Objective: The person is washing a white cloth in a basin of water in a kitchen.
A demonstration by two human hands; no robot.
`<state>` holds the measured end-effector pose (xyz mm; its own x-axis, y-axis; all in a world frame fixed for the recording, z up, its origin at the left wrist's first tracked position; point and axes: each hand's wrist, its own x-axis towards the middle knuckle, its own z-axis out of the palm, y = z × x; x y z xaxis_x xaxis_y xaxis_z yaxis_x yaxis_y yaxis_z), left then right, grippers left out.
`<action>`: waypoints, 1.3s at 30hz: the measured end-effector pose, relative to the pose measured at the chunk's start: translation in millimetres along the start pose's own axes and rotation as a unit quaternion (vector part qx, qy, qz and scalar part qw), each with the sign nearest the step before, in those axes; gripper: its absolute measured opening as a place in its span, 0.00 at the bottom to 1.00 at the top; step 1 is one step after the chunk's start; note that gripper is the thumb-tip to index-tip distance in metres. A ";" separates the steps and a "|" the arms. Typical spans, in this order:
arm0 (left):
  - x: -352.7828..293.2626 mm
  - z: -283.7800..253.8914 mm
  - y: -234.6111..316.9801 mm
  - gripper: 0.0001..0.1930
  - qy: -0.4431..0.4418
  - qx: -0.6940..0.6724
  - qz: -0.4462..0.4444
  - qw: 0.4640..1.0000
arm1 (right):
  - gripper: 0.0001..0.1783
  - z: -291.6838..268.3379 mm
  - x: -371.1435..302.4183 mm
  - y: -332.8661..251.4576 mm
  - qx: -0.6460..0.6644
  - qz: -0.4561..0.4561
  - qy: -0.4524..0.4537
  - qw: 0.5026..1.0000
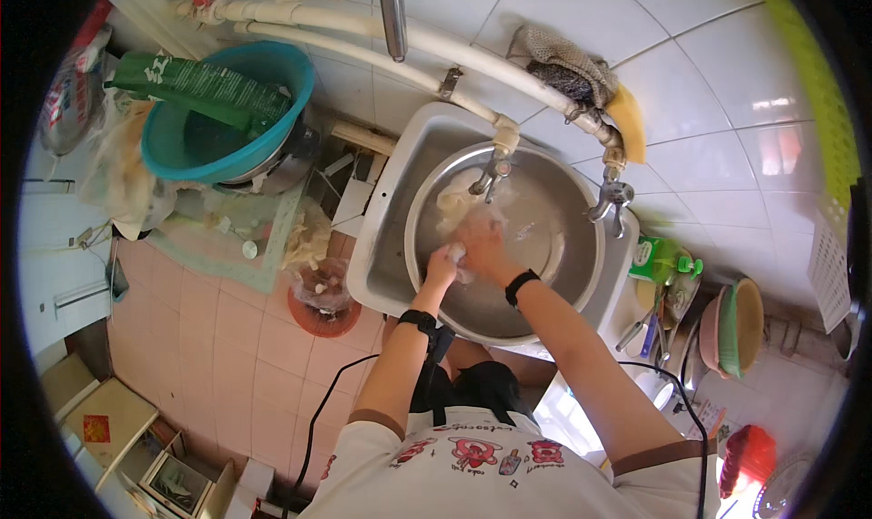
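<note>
Both hands are inside a wide metal basin [589, 274] that stands in the grey sink [377, 256]. Below the tap [495, 169] they hold a wet, whitish, see-through sheet [461, 201], thin plastic or cloth; I cannot make out which. My left hand [441, 266] is closed, with a white bunched bit of the sheet at its fingers. Close beside it, my right hand [486, 247] is closed on the same sheet, its fingertips partly hidden. The sheet spreads from the hands toward the basin's far left wall.
A second tap [612, 197] sticks out at the right. Beside the sink stands a green bottle [656, 259] near brushes and stacked basins [747, 328]. A blue basin [163, 147] holding a green bag [204, 88] is at the left, above a red bin [318, 324].
</note>
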<state>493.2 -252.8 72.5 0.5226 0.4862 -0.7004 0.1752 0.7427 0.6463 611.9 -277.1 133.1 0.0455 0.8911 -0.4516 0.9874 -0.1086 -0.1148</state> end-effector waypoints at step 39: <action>-19.1 -0.2 23.8 0.18 0.008 -0.096 -0.101 0.990 | 0.12 24.2 20.6 -2.8 -0.068 0.040 0.000 0.997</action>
<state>487.2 -244.4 101.2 0.4796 0.3257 -0.8148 0.1123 0.8981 0.4251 606.5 -269.1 102.8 0.1247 0.8817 -0.4550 0.9921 -0.1183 0.0427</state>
